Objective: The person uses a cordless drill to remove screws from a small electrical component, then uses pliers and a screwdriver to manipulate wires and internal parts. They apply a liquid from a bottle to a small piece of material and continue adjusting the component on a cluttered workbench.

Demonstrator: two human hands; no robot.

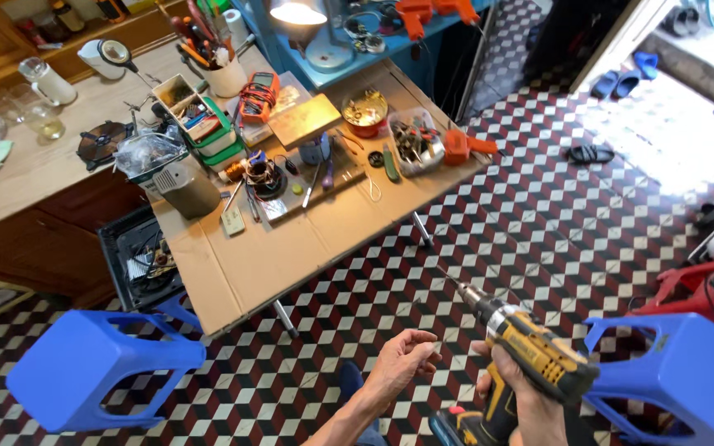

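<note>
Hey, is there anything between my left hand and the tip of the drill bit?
Nothing visible. The left hand hangs with fingers curled just left of the yellow drill held in the right hand; only open floor shows behind the drill bit.

1. Cordless drill [530,359]: yellow and black body, silver chuck, thin bit pointing up-left over the tiled floor; gripped by its handle, lower right.
2. Small thin piece, too tiny to identify, pinched just left of the drill.
</note>
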